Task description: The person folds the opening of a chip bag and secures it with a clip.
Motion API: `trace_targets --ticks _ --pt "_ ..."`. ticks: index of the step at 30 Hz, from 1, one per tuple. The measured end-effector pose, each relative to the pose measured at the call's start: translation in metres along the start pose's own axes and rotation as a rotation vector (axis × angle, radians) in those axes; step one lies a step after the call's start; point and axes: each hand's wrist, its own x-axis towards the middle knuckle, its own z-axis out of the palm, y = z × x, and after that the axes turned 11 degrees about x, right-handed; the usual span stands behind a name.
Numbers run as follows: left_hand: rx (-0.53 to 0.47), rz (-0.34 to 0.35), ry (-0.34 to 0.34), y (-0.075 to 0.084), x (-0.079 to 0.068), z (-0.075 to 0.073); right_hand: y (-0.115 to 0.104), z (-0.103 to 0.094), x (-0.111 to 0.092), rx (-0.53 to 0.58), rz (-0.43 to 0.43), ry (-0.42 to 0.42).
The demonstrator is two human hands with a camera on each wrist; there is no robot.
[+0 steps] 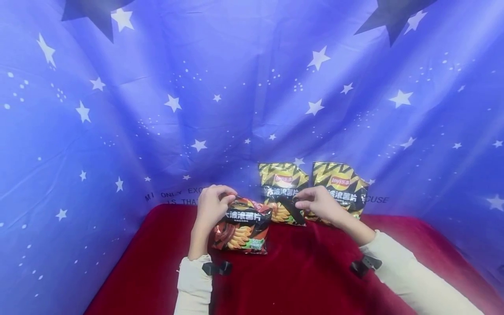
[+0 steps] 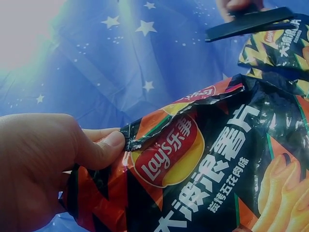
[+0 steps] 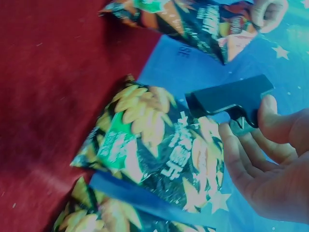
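My left hand pinches the top corner of a black and red Lay's chip bag, thumb in front in the left wrist view. The bag's top edge is folded over toward the front. In my right hand, a black bag clip is held between thumb and fingers at its handle end. Its long bar points toward the red bag, apart from it. In the head view the clip overlaps a black and yellow Lay's bag behind it.
A second black and yellow chip bag stands to the right, partly behind my right hand. Both yellow bags are at the back of the red cloth-covered table, in front of a blue star-patterned curtain.
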Motion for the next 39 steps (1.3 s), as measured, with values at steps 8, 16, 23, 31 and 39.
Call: trace_targets --ticks 8,16,23,31,39 --pt "-0.004 0.017 0.000 0.002 0.000 0.002 -0.018 0.007 0.013 0.037 -0.012 0.118" --pt "0.001 0.010 -0.006 0.003 0.000 0.003 -0.036 0.027 0.022 0.064 -0.086 0.170" --pt "0.013 0.006 -0.005 0.001 0.000 0.003 -0.044 0.040 0.031 0.139 -0.097 0.242" --pt "0.010 0.017 0.002 0.003 -0.001 0.002 -0.043 0.049 0.039 0.174 -0.138 0.297" --pt "0.007 0.004 -0.002 0.003 0.001 0.002 -0.041 0.059 0.045 0.195 -0.178 0.289"
